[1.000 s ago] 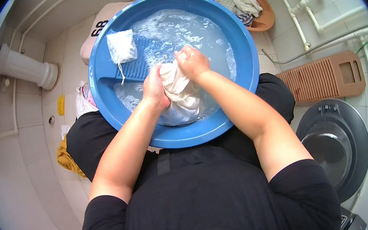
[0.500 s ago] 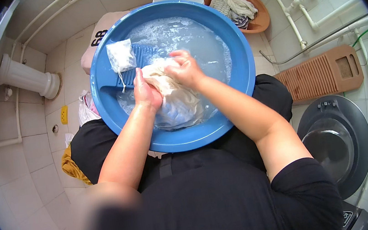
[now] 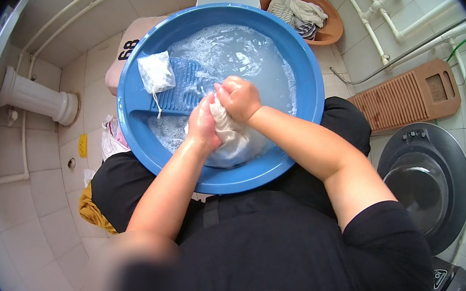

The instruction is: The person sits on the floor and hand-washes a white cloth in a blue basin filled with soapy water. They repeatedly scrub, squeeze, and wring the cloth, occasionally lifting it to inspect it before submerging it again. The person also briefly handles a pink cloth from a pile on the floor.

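So the left hand and right hand are right up against each other, each grip curled tight on a wet white cloth that hangs into soapy water, near side of a big blue tub. White drawstring pouch sits far left on its ridged board.

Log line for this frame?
left hand: holds cloth; right hand: holds cloth; cloth: bunched, lower part in water; tub: blue, sudsy; white bag: on tub's washboard
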`<move>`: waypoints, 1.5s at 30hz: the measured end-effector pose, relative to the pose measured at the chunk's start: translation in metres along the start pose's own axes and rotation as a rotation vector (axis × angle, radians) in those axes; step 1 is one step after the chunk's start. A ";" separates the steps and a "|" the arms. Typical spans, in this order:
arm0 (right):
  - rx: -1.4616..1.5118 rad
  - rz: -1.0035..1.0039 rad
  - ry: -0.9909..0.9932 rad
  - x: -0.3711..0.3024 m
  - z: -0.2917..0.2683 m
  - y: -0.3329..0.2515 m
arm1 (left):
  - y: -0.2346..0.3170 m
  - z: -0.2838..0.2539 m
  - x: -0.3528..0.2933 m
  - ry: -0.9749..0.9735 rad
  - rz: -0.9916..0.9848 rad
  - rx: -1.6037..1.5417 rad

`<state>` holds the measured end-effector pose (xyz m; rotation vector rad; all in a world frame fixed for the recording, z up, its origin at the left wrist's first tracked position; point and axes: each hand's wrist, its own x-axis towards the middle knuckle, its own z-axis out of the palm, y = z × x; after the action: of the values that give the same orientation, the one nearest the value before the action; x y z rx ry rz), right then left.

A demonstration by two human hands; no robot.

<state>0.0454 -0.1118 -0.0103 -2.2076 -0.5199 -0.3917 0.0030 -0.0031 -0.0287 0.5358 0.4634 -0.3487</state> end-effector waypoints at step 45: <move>0.937 0.406 -0.735 0.040 -0.082 -0.006 | 0.051 0.022 -0.032 -0.069 0.762 1.919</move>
<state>0.0687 -0.1629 0.0619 -1.4012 -0.4702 0.7731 0.0055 0.0321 0.0244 2.4563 -0.3378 0.0465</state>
